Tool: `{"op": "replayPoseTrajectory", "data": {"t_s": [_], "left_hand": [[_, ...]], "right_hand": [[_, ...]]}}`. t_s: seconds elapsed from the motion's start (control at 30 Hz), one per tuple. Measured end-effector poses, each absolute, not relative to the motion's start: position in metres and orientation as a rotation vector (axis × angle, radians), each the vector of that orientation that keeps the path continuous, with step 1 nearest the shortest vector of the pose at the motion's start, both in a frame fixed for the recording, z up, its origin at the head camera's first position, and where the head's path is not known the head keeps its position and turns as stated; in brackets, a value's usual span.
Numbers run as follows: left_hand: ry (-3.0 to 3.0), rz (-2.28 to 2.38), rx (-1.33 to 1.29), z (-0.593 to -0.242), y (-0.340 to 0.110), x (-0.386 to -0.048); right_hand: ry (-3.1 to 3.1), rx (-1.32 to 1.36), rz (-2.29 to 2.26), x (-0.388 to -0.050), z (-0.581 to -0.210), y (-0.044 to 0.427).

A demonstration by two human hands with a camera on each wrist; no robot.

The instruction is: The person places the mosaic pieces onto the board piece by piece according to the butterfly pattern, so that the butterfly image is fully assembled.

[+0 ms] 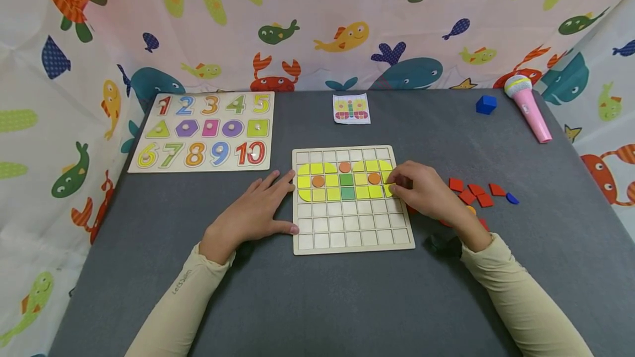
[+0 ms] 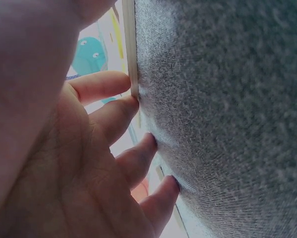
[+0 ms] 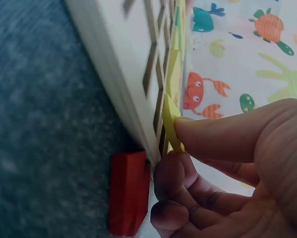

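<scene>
While the outspread left hand (image 1: 255, 209) is steadying the grid board (image 1: 351, 225) mid-frame, the right hand (image 1: 428, 191) is apparently placing a pinched yellow tile (image 3: 169, 119) right of centre; the next move is likely requiring flush seating.

Head view facing forward and down, close wrist views, board (image 1: 351, 225) in all
</scene>
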State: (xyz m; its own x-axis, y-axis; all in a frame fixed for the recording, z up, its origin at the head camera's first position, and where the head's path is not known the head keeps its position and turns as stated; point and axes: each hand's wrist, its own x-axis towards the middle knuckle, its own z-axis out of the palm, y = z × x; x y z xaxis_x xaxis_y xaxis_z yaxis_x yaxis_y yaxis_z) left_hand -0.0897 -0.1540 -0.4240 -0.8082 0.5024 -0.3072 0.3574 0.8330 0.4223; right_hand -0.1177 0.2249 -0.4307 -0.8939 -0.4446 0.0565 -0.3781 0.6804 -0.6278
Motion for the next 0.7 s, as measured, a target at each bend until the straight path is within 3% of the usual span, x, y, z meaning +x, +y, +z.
{"op": "replayPoseTrajectory", "data": {"t_s": [0.7], "left_hand": [[2.601,0.488,0.647,-0.4235,-0.154,-0.0889]], "right_hand": [[2.82,-0.685,-1.0,-0.1167,-0.4303,0.2144]]}}
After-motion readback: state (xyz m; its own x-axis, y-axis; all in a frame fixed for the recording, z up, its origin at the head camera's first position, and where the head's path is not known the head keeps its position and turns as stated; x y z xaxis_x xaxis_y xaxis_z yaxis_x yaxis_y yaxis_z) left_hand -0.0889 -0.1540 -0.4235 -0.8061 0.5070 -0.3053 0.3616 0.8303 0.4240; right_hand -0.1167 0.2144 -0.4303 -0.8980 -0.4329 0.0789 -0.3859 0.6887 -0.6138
